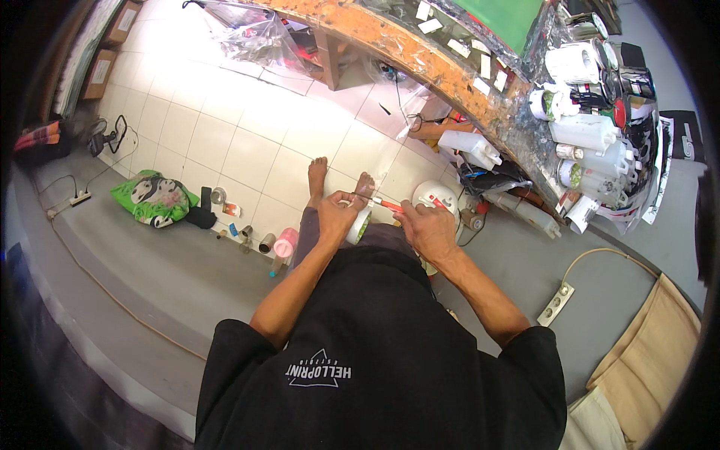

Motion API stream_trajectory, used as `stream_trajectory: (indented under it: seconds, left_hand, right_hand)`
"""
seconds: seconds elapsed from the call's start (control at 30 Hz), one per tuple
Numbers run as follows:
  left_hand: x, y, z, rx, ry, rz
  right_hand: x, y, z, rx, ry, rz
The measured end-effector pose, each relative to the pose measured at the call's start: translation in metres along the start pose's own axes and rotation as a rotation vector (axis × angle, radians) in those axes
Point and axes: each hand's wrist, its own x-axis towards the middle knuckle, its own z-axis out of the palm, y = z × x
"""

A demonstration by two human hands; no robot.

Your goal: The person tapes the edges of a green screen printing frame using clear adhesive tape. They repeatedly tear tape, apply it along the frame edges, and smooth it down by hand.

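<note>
My right hand [429, 229] is closed around the back end of a slim tool with an orange-red handle [388, 205] and a pale front part. The tool points left, toward my left hand [337, 214]. There the fingers are pinched together close to its thin tip; what they grip is too small to make out. Just below and between the hands, a white container with a green patch [361, 225] shows at my lap, partly hidden by my left hand.
A paint-stained workbench [420, 52] runs across the top right, crowded with cans and plastic bottles [585, 131]. A green panda-print bag [156, 199], a pink container [286, 241] and small jars stand at left. A power strip [556, 304] lies at right.
</note>
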Motion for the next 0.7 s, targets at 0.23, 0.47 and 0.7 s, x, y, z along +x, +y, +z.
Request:
stream_trajectory:
  seconds: [0.23, 0.47, 0.7]
  left_hand:
    - [-0.015, 0.006, 0.012, 0.078, 0.0, 0.105]
    - [-0.02, 0.006, 0.019, 0.3, 0.041, 0.207]
    - [-0.015, -0.012, 0.024, 0.352, 0.18, 0.439]
  right_hand:
    - [-0.001, 0.005, -0.009, -0.03, -0.074, -0.039]
    - [-0.004, 0.006, -0.016, -0.06, -0.106, -0.039]
    - [-0.036, 0.029, -0.009, -0.145, -0.208, 0.106]
